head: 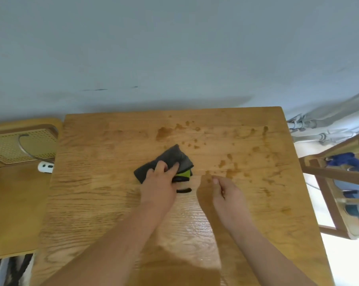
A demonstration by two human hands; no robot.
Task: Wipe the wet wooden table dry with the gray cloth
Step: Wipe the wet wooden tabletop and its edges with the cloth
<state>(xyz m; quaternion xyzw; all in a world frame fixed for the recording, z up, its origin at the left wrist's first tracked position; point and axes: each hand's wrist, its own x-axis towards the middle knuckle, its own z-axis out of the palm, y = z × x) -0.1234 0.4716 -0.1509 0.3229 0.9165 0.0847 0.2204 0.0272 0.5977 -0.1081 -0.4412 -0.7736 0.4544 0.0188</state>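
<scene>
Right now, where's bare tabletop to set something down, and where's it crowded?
Free: the table left of the gray cloth, up to the chair side; also the near right edge, beside the right hand. Crowded: centre, where the left hand holds the cloth by a black strip. Wet spots dot the far right.

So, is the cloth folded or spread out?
Folded: the cloth lies as a compact, layered wad, with a green layer showing at its near edge and the left hand on top.
</scene>
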